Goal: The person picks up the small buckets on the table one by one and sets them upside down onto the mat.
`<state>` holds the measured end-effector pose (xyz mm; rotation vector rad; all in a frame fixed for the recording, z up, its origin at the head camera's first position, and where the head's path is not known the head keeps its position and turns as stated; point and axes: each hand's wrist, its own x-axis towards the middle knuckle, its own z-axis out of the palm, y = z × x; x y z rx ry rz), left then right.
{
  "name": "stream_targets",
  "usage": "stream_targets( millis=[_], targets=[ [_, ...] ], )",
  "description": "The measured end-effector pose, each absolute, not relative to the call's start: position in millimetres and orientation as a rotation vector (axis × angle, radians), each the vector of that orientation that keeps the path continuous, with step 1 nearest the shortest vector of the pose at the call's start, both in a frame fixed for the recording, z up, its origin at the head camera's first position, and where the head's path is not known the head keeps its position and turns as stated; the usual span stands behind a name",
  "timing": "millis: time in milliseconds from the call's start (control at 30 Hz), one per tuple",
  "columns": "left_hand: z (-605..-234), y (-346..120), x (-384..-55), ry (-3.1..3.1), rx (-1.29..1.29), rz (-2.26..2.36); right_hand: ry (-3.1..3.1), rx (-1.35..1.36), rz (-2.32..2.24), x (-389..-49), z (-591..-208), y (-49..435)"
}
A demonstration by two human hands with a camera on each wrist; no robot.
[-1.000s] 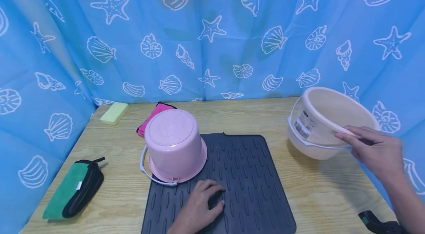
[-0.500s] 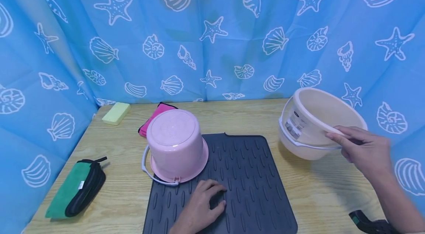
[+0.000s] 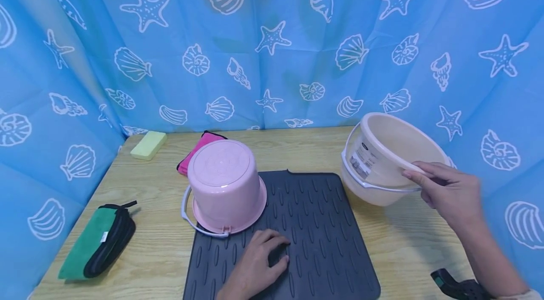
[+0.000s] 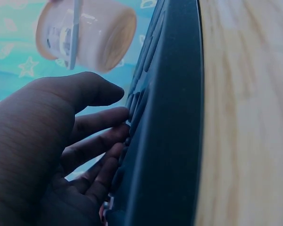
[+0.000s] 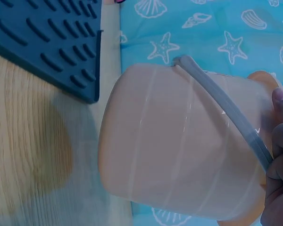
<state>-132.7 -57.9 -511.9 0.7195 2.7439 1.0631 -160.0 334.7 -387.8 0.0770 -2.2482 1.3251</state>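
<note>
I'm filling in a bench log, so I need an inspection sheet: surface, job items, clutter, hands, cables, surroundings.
Surface: wooden table with a dark ribbed mat on it.
Job items: cream bucket, tilted and lifted off the table, to the right of the mat; pink bucket, upside down at the mat's far left.
Clutter: yellow sponge at the far left; pink cloth behind the pink bucket; green cloth, folded, at the near left.
Hands: left hand rests on the mat, holding nothing; right hand grips the cream bucket's rim.
Cables: nothing seen.
Surroundings: blue curtain printed with white shells and starfish, behind and at both sides.
</note>
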Motion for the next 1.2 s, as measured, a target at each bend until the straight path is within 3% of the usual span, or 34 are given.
stream_targets(
  millis=[633, 1200],
  targets=[
    [-502, -57, -134, 2.809, 0.755, 1.064, -2.196, 0.096, 1.436, -165, -391, 315],
    [-483, -54, -158, 2.740, 0.807, 1.426, -2.055, 0.151, 1.611, -171, -396, 294]
  ],
)
